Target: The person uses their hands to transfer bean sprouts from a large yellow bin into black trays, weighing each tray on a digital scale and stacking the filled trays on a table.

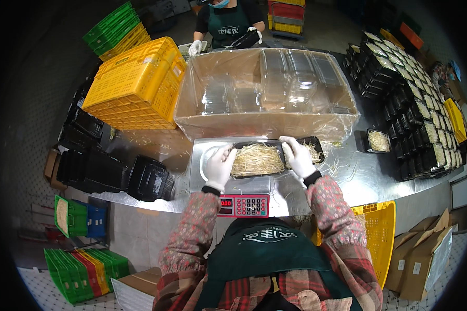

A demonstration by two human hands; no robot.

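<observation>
Both my hands wear white gloves and hold a black plastic tray of bean sprouts (257, 160) by its two short ends. My left hand (220, 165) grips the left end, over the steel platform of a red digital scale (243, 206). At the right end is my right hand (297, 156). Just beyond it, partly hidden by that hand, sits a second black tray with sprouts (313, 151). Whether the held tray touches the scale platform (200, 182) I cannot tell. Loose sprouts (336, 165) lie on the steel table to the right.
A lined cardboard box (218, 126) of clear plastic lids stands ahead. Yellow crates (136, 85) and stacked empty black trays (93, 171) are at left. Filled trays (416, 116) pile up at right, near a single tray (378, 140). A co-worker (229, 23) stands opposite.
</observation>
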